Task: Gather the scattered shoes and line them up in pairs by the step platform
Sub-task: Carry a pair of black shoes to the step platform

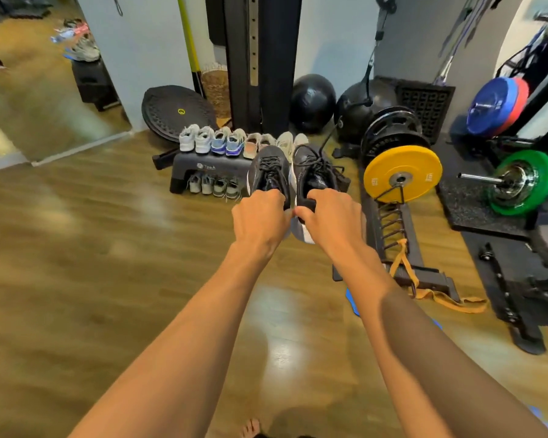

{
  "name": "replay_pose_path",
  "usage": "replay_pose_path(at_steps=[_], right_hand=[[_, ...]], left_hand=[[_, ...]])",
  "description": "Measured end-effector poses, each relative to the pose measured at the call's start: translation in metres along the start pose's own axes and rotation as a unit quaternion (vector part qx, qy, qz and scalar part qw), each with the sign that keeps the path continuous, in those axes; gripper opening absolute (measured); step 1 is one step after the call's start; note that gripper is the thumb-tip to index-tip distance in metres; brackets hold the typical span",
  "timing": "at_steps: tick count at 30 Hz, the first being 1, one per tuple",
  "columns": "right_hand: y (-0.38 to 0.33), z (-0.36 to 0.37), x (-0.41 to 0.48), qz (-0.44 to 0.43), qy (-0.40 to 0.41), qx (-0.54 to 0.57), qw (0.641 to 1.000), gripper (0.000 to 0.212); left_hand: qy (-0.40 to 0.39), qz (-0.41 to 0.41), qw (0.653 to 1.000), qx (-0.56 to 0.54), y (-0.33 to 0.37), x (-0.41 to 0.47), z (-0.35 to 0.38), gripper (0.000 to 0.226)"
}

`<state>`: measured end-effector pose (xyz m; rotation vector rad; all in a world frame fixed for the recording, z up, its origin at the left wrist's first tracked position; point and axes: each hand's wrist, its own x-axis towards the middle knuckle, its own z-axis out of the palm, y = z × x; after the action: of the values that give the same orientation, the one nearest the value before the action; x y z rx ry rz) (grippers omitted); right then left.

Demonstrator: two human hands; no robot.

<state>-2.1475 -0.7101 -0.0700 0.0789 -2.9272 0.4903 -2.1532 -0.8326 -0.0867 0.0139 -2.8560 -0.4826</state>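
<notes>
Head view: shoe pairs point(212, 142) already line the step platform point(184, 172). Your left hand point(260, 216) and right hand point(332, 216) each grasp one black sneaker point(271, 172), not yet placed.

bright indoor light; glare patches on wood floor point(276, 349); motion blur at left; wide-angle bending at edges.

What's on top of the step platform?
Four pairs in a row: white pair, blue pair, tan pair, cream pair. The held black shoes hide the right end of the step platform.

Step platform point(203, 167) right end hidden behind black shoes point(271, 173), floor point(76, 232) blurred — toes point(250, 428) apparently cropped.
</notes>
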Motion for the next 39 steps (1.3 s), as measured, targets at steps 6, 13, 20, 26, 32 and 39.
replay_pose_path(at_steps=[6,13,20,26,32,39], right_hand=[[-0.012,0.066,0.105,0.035,-0.024,0.002,0.999,0.031],[-0.021,0.160,0.247,0.061,-0.076,0.001,0.995,0.028],[-0.046,0.251,0.384,0.066,-0.132,0.017,0.989,0.029],[-0.053,0.325,0.475,0.083,-0.183,0.003,0.980,0.029],[-0.048,0.431,0.567,0.107,-0.226,0.006,0.968,0.022],[-0.016,0.579,0.636,0.122,-0.259,0.026,0.958,0.020]], left_hand=[[-0.059,0.009,0.998,0.008,-0.050,0.105,0.052,0.023],[-0.107,-0.002,0.994,0.019,-0.111,0.238,0.124,0.023],[-0.162,-0.034,0.986,0.032,-0.183,0.366,0.183,0.023],[-0.226,-0.033,0.973,0.030,-0.236,0.456,0.245,0.021],[-0.260,-0.015,0.965,0.023,-0.301,0.545,0.344,0.024],[-0.288,-0.010,0.958,0.015,-0.370,0.607,0.486,0.029]])
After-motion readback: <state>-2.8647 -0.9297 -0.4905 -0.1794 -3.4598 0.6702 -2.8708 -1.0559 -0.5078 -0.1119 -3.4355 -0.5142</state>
